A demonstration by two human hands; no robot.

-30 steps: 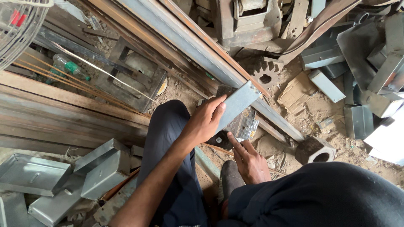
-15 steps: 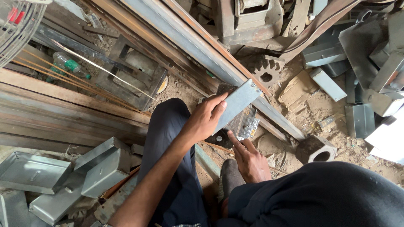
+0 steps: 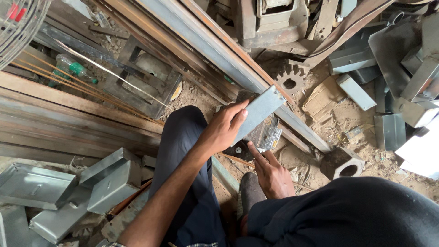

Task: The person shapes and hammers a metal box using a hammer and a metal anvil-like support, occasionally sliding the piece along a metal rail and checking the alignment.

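Left hand point(image 3: 224, 130) grips a grey metal strip point(image 3: 258, 112), tilted above the knee point(image 3: 183, 132) beside a long steel beam point(image 3: 219, 50). Right hand point(image 3: 272, 174), holding nothing, points 1 finger toward a clear packet point(image 3: 267, 135) on the dirt floor.

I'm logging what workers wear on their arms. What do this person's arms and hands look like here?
Both are bare: no gloves, rings or watch visible. The left hand and forearm are uncovered up to the frame's edge. The right hand emerges from behind a dark-clothed leg, its forearm hidden.
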